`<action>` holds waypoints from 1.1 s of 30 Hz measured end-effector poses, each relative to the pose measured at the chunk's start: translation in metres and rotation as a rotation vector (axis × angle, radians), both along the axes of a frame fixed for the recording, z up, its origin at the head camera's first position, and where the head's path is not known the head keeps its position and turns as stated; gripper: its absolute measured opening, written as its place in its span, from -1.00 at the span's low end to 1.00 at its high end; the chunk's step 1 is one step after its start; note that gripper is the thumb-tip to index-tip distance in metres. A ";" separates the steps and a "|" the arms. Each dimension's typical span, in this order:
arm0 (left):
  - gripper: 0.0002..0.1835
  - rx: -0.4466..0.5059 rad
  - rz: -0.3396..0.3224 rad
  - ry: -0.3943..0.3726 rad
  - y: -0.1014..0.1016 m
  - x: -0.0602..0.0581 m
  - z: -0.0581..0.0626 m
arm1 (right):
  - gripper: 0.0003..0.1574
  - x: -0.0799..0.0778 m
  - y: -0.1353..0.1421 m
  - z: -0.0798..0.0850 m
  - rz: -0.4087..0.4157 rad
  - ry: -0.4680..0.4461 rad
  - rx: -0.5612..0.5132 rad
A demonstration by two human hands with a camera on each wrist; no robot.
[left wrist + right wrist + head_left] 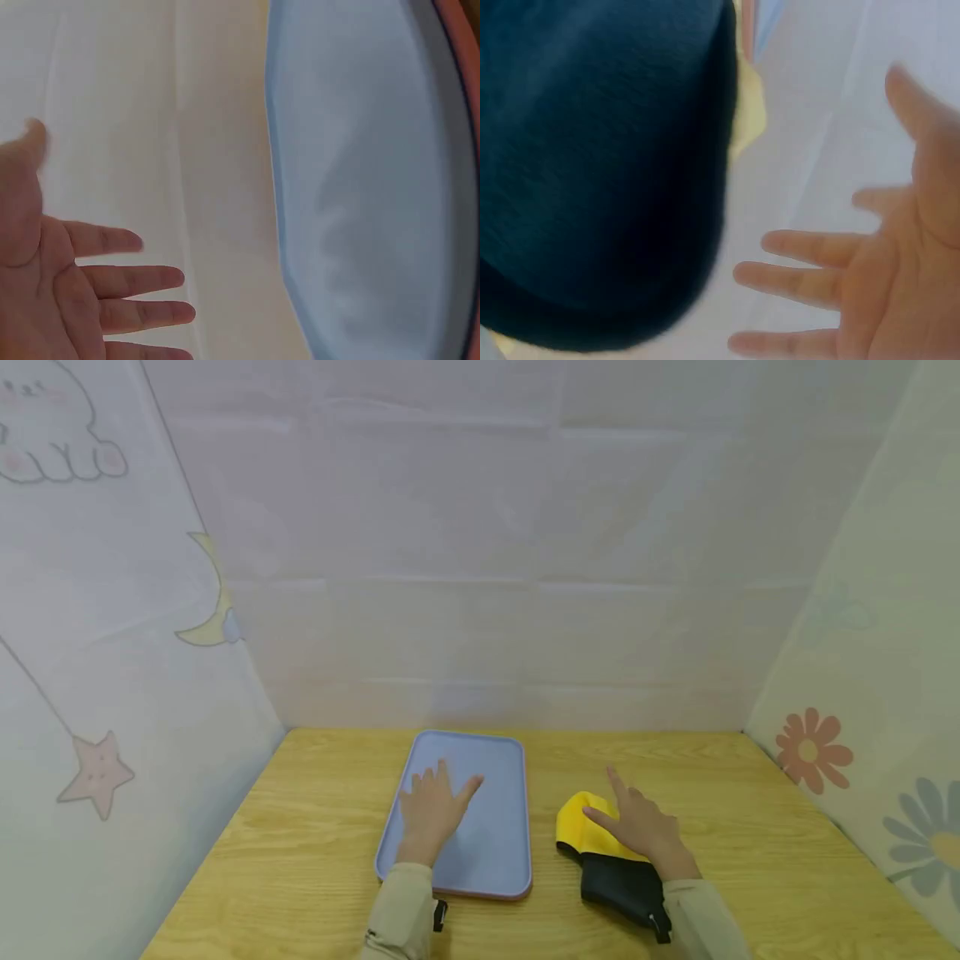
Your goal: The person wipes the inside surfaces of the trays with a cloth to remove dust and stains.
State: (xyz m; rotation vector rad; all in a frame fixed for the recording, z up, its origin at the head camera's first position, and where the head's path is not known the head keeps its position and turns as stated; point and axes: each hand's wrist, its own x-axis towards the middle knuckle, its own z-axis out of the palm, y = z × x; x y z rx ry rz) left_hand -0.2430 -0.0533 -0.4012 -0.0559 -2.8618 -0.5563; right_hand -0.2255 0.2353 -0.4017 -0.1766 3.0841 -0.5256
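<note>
A light blue rectangular tray (491, 827) with a raised rim lies left of the table's middle. Over it hovers my left hand (431, 810), fingers spread and holding nothing; the left wrist view shows the palm (52, 300) apart from the tray (360, 180). To the right lies a soft yellow and black item (618, 885), its exact kind unclear. My right hand (643, 822) is above its yellow part, fingers extended and partly covering it. Up close in the right wrist view, its dark fuzzy side (600, 150) curves beside the spread, unloaded right hand (885, 285).
Underneath the tray's blue edge shows a pinkish-orange layer (459, 45). The wood-grain table (300, 843) meets a pale sheet wall (480, 568) at the back. Printed sheets stand at the left (135, 693) and right (862, 652). A dark strap end shows at each sleeve.
</note>
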 end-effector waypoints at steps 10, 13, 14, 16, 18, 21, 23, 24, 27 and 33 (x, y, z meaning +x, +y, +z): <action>-0.69 0.175 0.111 -0.044 -0.048 0.012 -0.022 | 0.00 -0.016 0.004 -0.022 0.029 0.013 -0.100; -0.74 0.208 0.109 -0.100 -0.058 0.019 -0.030 | -0.01 -0.020 0.006 -0.035 0.046 -0.018 -0.120; -0.75 0.216 0.113 -0.120 -0.061 0.021 -0.032 | -0.01 -0.022 0.006 -0.039 0.051 -0.030 -0.130; -0.77 0.225 0.124 -0.159 -0.063 0.022 -0.036 | 0.00 -0.023 0.006 -0.046 0.056 -0.048 -0.140; -0.80 0.229 0.137 -0.160 -0.064 0.023 -0.040 | 0.01 -0.023 0.005 -0.050 0.049 -0.058 -0.144; -0.85 0.215 0.159 -0.112 -0.066 0.024 -0.045 | 0.04 -0.024 0.003 -0.053 0.035 -0.057 -0.132; -0.89 0.209 0.177 -0.067 -0.067 0.024 -0.047 | 0.06 -0.024 0.002 -0.054 0.022 -0.053 -0.119; -0.90 0.207 0.185 -0.043 -0.068 0.024 -0.049 | 0.08 -0.024 0.001 -0.054 0.014 -0.052 -0.108; -0.90 0.218 0.198 0.004 -0.071 0.022 -0.052 | 0.15 -0.026 0.000 -0.055 -0.016 -0.041 -0.077; -0.86 0.282 0.168 0.015 -0.078 0.017 -0.052 | 0.15 -0.025 -0.001 -0.056 -0.061 -0.001 0.002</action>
